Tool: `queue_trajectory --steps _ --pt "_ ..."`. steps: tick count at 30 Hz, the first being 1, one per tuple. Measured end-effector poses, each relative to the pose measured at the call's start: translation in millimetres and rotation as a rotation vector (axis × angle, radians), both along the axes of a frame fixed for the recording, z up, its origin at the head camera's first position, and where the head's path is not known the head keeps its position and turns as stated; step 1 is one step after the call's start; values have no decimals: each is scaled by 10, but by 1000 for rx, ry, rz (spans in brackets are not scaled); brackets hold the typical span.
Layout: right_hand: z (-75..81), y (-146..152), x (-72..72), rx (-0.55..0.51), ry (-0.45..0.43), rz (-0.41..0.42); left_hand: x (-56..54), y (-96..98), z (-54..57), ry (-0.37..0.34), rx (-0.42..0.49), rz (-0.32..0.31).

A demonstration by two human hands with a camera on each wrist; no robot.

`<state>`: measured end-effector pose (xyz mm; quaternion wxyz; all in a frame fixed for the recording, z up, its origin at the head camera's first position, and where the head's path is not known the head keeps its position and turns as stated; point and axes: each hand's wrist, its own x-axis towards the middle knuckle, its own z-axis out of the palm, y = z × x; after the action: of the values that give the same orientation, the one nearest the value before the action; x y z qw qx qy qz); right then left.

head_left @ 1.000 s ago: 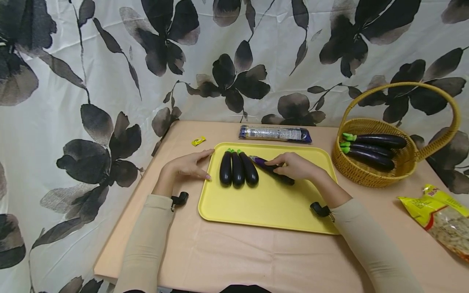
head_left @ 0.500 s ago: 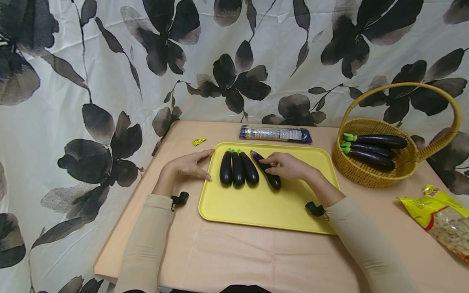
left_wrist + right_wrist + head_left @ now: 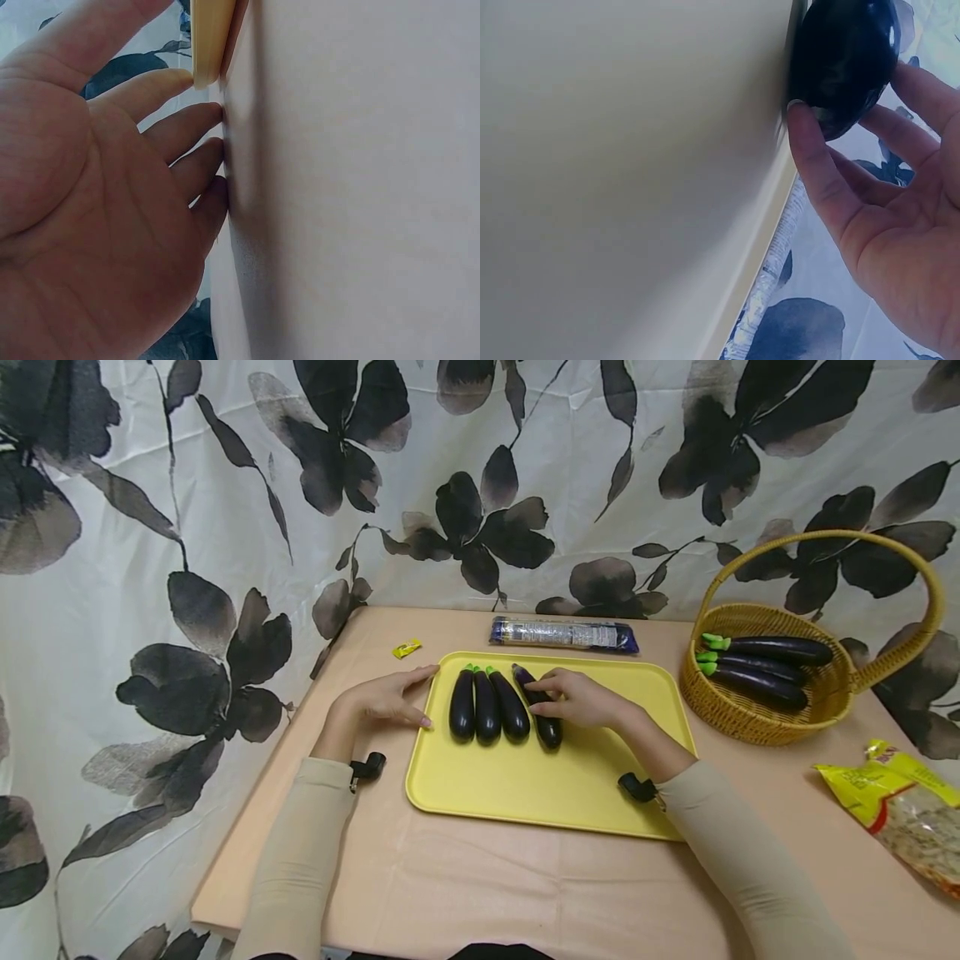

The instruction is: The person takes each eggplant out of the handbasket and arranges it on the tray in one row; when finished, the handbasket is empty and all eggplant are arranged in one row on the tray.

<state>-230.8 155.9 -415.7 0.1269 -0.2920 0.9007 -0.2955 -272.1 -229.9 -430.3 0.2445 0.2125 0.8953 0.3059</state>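
Along the left side of the yellow tray [image 3: 480,793], my left hand [image 3: 378,700] rests with its thumb on the rim. The left wrist view shows this hand's fingers [image 3: 184,135] fairly straight, one fingertip touching the tray's edge. My right hand [image 3: 585,697] holds a dark purple eggplant [image 3: 550,732] on the tray, thumb on one side and fingers on the other, as the right wrist view shows. Left of it three eggplants [image 3: 487,710] lie side by side, green stems toward the far rim. The held eggplant's middle is partly hidden by my fingers.
A wicker basket [image 3: 712,714] with a tall handle stands right of the tray, with several eggplants [image 3: 757,685] inside. Behind the tray lies a long blue-and-silver packet [image 3: 562,634]. A small yellow wrapper [image 3: 406,648] is at back left, a yellow snack bag [image 3: 900,810] at right.
My right hand has drawn the eggplant left and turned it from lying slanted to nearly parallel with the three others. The left hand has stayed in place.
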Motion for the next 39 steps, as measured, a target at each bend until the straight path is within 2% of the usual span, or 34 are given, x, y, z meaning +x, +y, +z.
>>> queue_trajectory --steps 10,16,21,26,33,39 --pt "-2 -13 7 -11 -16 23 10 11 11 -8 13 10" --pt "-2 -24 5 -11 -21 7 4 9 -4 -10 10 12" --pt "81 44 41 -40 -22 -23 -5 11 -12 -4 9 8" --pt "238 191 89 -83 60 -49 -6 10 -10 -6 11 11" --pt "512 462 252 -135 237 -152 -5 -1 -18 5 11 10" --pt "596 709 383 -196 359 -232 -13 17 -29 10 4 7"
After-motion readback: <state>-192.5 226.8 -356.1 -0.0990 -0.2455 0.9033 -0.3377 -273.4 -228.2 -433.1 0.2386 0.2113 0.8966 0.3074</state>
